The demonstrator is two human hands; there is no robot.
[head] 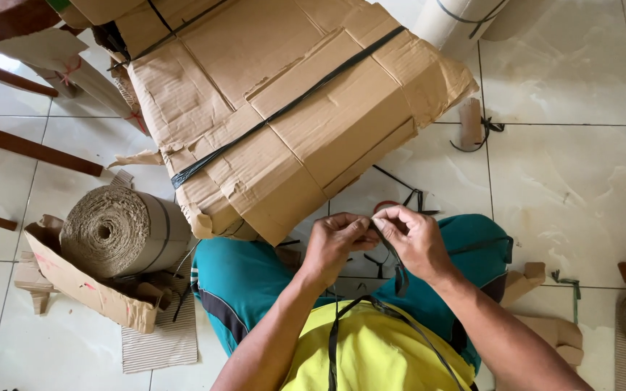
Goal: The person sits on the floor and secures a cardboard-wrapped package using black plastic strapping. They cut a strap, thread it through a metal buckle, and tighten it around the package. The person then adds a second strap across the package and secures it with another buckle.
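Yellow shirt point(378, 355), teal trousers point(244, 279) with dark side stripe, bare forearms.

floor point(574, 181): glossy cream tiles | dark wooden furniture legs point(30, 148) left

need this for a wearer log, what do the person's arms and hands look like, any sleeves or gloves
Both forearms are bare, with no sleeves reaching them. The left hand and right hand wear no gloves; no rings or watch show. The shirt is yellow, the shorts teal.
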